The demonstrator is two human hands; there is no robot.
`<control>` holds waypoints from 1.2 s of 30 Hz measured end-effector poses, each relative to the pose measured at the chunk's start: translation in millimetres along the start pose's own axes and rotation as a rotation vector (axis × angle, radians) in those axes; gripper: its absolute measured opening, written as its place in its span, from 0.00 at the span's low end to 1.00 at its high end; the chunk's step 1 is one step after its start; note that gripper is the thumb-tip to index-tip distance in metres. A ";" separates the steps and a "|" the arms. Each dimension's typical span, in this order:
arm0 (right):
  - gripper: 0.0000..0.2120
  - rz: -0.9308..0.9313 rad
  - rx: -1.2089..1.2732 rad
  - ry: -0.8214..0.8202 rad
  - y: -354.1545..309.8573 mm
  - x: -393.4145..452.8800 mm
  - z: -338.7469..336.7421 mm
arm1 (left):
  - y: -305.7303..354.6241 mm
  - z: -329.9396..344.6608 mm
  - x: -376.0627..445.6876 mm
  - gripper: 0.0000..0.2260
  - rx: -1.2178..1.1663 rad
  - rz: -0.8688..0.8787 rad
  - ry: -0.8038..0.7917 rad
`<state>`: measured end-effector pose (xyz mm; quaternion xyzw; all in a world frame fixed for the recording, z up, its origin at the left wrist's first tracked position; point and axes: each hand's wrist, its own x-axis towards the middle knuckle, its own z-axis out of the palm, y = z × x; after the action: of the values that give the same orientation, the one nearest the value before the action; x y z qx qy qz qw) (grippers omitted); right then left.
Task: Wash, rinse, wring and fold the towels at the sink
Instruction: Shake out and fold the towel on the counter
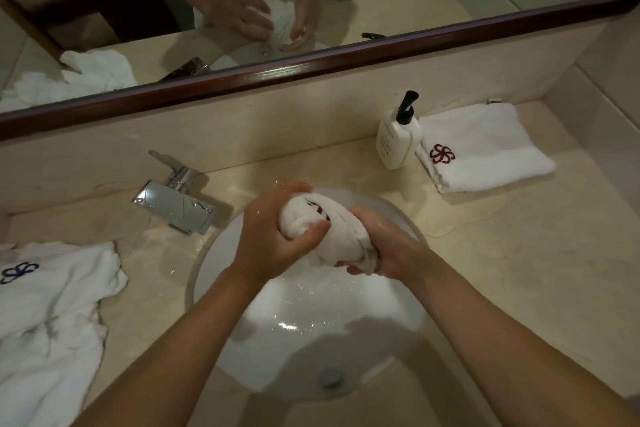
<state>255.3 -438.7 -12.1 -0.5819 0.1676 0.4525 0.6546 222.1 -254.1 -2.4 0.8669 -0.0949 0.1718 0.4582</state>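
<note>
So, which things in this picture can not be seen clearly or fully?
Head view only:
- Wrung towel: its middle and lower end are covered by the left hand and right hand.
- Its red emblem: mostly folded under, shape unclear.
- Crumpled towel on the left: cut off by the frame edge.
- Pump bottle: label print too small to read.
- Sink drain: in shadow and blurred.

- One head-worn, wide-angle view looks forward and steeply down from close above the sink, which fills the lower centre.
- The mirror spans the top of the frame, tilted, reflecting the same countertop.
</note>
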 end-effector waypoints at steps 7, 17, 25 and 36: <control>0.16 -0.426 0.096 0.470 5.0 9.5 33.5 | 15.0 38.4 -15.2 0.16 -0.261 -0.429 0.556; 0.15 -1.103 -0.591 0.800 -17.0 33.3 45.2 | 9.6 51.8 2.1 0.13 -0.873 -1.279 0.646; 0.16 -1.051 -0.534 0.679 -6.3 52.4 20.4 | 10.0 45.7 -0.2 0.15 -0.768 -1.288 0.480; 0.11 -0.603 -0.072 0.370 9.5 7.6 17.0 | 19.1 10.3 -37.9 0.22 -0.420 -0.788 0.183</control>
<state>246.7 -421.0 -19.1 -0.6999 0.0882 0.1314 0.6965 183.1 -273.1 -7.7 0.7064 0.2505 0.0373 0.6610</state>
